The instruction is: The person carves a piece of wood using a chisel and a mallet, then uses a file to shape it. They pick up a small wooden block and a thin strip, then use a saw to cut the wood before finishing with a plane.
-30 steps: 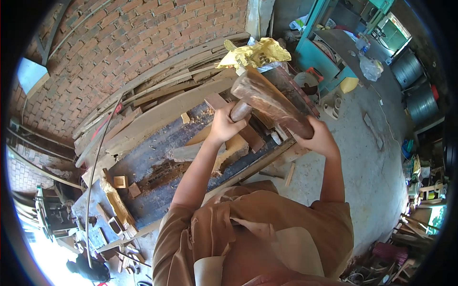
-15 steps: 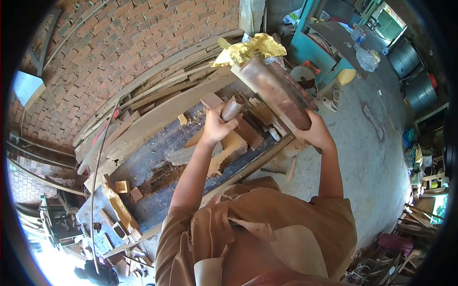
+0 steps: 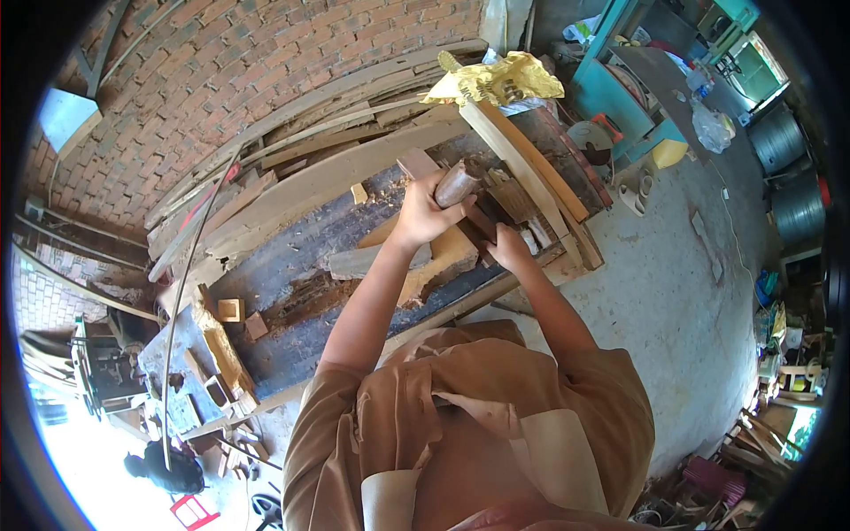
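Note:
My left hand is wrapped round a brown cylindrical wooden piece, held tilted above the workbench. Close beside it, my right hand has its fingers closed on a dark wooden piece, partly hidden behind the left hand's grip. Under the hands lie a light wood block with an uneven edge and a greyish wood piece. Long pale and orange boards rest at the bench's right end.
A yellow plastic sack sits at the bench's far right corner. Planks are piled along the brick wall. Small wooden frames lie at the left end. A circular saw and sandals are on the right.
My right hand has let go of the long dark-brown piece, moved left and closed on a dark piece beside my left hand. The view has shifted slightly.

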`<state>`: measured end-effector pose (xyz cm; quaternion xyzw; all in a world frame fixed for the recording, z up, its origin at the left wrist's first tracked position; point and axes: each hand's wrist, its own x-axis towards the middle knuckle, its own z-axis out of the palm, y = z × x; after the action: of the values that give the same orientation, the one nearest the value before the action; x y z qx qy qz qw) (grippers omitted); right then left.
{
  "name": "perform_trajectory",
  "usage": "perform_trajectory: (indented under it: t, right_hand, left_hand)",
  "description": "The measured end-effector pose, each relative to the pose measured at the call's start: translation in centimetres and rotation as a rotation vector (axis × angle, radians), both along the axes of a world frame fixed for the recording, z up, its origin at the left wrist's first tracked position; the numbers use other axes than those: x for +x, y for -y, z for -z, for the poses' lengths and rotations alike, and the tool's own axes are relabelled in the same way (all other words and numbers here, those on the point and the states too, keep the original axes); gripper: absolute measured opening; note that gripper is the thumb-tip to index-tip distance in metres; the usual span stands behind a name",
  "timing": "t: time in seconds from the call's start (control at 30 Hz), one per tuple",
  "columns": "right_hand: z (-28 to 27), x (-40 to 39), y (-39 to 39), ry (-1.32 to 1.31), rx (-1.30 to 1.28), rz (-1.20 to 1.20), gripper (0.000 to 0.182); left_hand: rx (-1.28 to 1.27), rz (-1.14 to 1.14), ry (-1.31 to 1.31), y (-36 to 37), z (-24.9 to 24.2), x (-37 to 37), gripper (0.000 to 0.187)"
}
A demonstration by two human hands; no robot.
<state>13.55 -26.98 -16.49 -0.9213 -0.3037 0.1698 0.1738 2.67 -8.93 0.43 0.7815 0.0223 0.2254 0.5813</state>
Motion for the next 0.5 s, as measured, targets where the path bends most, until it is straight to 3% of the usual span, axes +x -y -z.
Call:
perform_trajectory:
  t: [0.17,0.27,0.33,0.4,0.43,0.5]
  right_hand:
    - [0.8,-0.3,-1.3,0.211,-0.068,-0.055,0.037]
    - [-0.9,1.2,-2.7,0.024,0.351,0.135,0.048]
    - [-5.2,2.1,-4.1,-0.308,0.811,0.046,0.054]
    - [-11.9,0.5,-5.2,-0.437,1.067,-0.056,0.054]
    - [-14.4,-0.4,-6.0,-0.443,1.065,-0.059,0.054]
    - [-18.2,-1.9,-7.6,-0.440,1.334,-0.386,0.051]
  left_hand:
    - [-0.049,-0.005,0.005,-0.5,-0.5,-0.5,0.023]
    - [-0.045,-0.058,0.059,-1.0,0.3,-0.2,0.021]
    - [-0.063,-0.057,0.073,-1.3,0.4,-0.1,0.021]
    - [-0.121,0.005,0.060,-1.4,-0.1,-0.2,0.021]
    - [-0.165,0.060,0.070,-1.4,-0.2,-0.2,0.026]
    - [-0.133,0.106,0.021,-1.6,-0.8,-0.4,0.030]
